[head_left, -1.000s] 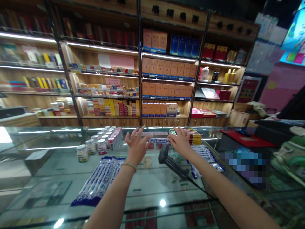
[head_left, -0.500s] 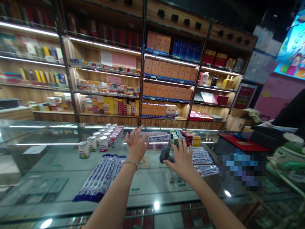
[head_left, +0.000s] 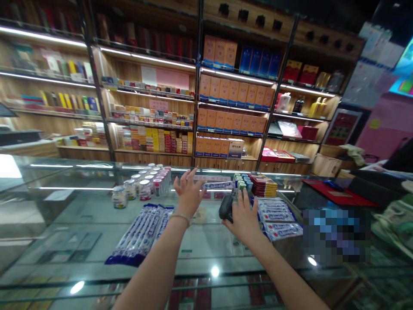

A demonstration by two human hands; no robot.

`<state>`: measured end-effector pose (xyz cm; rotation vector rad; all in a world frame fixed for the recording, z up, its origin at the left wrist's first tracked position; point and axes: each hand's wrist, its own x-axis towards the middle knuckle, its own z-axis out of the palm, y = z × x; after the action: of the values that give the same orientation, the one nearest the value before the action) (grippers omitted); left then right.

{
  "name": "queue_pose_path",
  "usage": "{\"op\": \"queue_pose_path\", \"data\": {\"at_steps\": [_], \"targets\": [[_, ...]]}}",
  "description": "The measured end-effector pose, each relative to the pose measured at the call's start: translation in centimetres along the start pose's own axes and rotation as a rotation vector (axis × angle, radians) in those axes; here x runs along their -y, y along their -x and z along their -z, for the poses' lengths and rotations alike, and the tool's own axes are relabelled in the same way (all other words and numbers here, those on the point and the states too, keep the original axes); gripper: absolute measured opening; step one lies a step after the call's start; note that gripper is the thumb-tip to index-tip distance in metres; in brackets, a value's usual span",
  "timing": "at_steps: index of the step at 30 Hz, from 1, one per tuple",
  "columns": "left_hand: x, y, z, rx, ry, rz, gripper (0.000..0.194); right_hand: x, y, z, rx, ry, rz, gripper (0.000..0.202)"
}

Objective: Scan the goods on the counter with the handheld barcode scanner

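Observation:
My left hand (head_left: 189, 196), fingers curled, pinches the left end of a long blue-and-white wrapped packet (head_left: 217, 185) above the far part of the counter. At the right, my right hand (head_left: 243, 211) is around a dark barcode scanner (head_left: 226, 208), its thumb low against it; the palm hides part of the scanner. Similar long packets (head_left: 138, 234) lie side by side left of my left forearm. More such packets (head_left: 277, 211) lie to the right of my right hand.
On the glass counter (head_left: 200, 254) stand several small jars (head_left: 145, 189) at left. Small green-topped tubes (head_left: 240, 183) and stacked red and yellow packs (head_left: 264, 185) stand at the back right. A red mat (head_left: 335, 193) lies farther right. Lit shelves of boxes (head_left: 235, 120) line the wall.
The view has shifted, so most things appear farther right. My right hand has closed in on the scanner, which has turned more upright. My left hand keeps its hold on the packet.

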<state>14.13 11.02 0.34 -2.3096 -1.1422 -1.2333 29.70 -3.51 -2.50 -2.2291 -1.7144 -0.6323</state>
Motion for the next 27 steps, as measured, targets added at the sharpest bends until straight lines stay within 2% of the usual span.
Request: {"op": "queue_pose_path", "data": {"at_steps": [8, 22, 27], "targets": [[-0.3, 0.0, 0.2, 0.039, 0.025, 0.021, 0.021, 0.3, 0.2, -0.3, 0.049, -0.019, -0.045, 0.050], [-0.2, -0.2, -0.1, 0.024, -0.008, -0.024, 0.017, 0.4, 0.2, 0.5, 0.124, -0.041, -0.063, 0.057], [-0.1, -0.4, 0.2, 0.063, 0.038, -0.031, 0.026, 0.4, 0.0, 0.8, 0.170, -0.047, -0.075, 0.059]]}}
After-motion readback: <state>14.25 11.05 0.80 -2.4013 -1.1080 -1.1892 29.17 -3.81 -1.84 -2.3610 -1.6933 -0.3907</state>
